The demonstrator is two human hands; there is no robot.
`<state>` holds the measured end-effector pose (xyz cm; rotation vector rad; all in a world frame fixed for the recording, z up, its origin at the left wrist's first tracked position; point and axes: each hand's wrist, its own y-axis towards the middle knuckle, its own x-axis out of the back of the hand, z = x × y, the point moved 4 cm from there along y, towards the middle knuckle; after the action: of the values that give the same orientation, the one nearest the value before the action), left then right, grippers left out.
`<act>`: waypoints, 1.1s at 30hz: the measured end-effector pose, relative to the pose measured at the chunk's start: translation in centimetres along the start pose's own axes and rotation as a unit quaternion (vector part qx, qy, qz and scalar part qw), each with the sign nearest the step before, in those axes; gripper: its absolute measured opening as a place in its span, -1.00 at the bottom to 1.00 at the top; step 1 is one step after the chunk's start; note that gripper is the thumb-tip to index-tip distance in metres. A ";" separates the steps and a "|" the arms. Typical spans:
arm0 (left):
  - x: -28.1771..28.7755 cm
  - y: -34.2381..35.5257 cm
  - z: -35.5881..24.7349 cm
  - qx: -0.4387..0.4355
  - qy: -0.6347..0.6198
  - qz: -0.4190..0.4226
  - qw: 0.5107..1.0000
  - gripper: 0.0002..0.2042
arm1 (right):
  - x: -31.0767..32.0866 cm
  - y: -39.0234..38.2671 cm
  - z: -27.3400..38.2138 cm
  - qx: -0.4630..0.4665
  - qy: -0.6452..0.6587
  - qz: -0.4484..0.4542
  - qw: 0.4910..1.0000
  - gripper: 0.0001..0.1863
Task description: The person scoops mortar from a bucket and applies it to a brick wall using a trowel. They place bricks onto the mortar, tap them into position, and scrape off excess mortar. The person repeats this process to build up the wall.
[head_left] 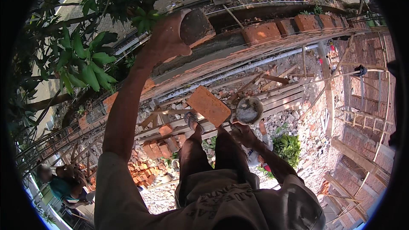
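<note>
The left hand has its fingers clamped round one end of a grey-faced brick, thumb on the worker's side. That brick is up at the top of the brick wall, rightward from the palm, with set bricks farther right along the wall. Its long axis seems to follow the wall, though the hand hides one end, and I can't tell whether it touches the wall's top. The right hand is well apart from the wall, on the worker's side; its fingers look curled, but I can't tell on what. Between it and the wall, an orange brick lies slantwise, a mortar bucket just beside.
</note>
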<state>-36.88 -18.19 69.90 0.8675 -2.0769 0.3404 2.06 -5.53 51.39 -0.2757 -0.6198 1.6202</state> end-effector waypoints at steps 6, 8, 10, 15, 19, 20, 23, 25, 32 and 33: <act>-10.4 7.0 0.2 -0.014 -0.010 0.173 0.985 -0.43 | 0.6 -4.0 -5.2 -0.003 0.049 -0.036 0.998 -0.80; -12.6 6.8 -0.1 -0.010 -0.057 0.195 0.979 -0.42 | 0.0 -4.5 -6.2 0.093 0.124 -0.062 0.986 -0.77; -13.8 6.8 -0.3 -0.026 -0.079 0.190 0.978 -0.43 | -0.1 -5.2 -6.6 0.194 0.074 -0.118 0.971 -0.74; -15.9 7.3 0.2 -0.007 -0.064 0.181 0.981 -0.48 | -0.6 -5.8 -7.7 0.011 0.023 -0.108 0.994 -0.75; -17.3 7.8 0.7 -0.049 -0.013 0.180 0.982 -0.50 | -0.3 -5.8 -6.4 -0.013 0.043 -0.119 0.992 -0.70; -17.4 8.0 1.0 -0.036 -0.035 0.190 0.981 -0.50 | -0.3 -5.7 -6.1 -0.012 0.032 -0.120 0.992 -0.70; -16.1 8.0 1.0 -0.066 -0.013 0.170 0.983 -0.55 | -0.3 -5.2 -5.3 0.018 0.017 -0.110 0.994 -0.73; -13.7 6.9 0.1 -0.084 0.031 0.045 0.995 -0.58 | -0.7 -5.0 -5.0 -0.005 0.011 -0.075 0.997 -0.79; -14.7 -14.0 -6.2 0.215 0.113 -0.170 0.955 -0.39 | -1.2 -4.1 -1.5 0.065 -0.007 -0.110 0.992 -0.78; -16.6 -16.5 -6.1 0.308 0.121 -0.129 0.935 -0.36 | -1.4 -3.6 -1.1 0.052 -0.016 -0.102 0.993 -0.76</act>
<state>-15.08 -19.37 59.42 1.3723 -1.6103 0.9344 5.87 -6.49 52.23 -0.1066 -0.5670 1.4571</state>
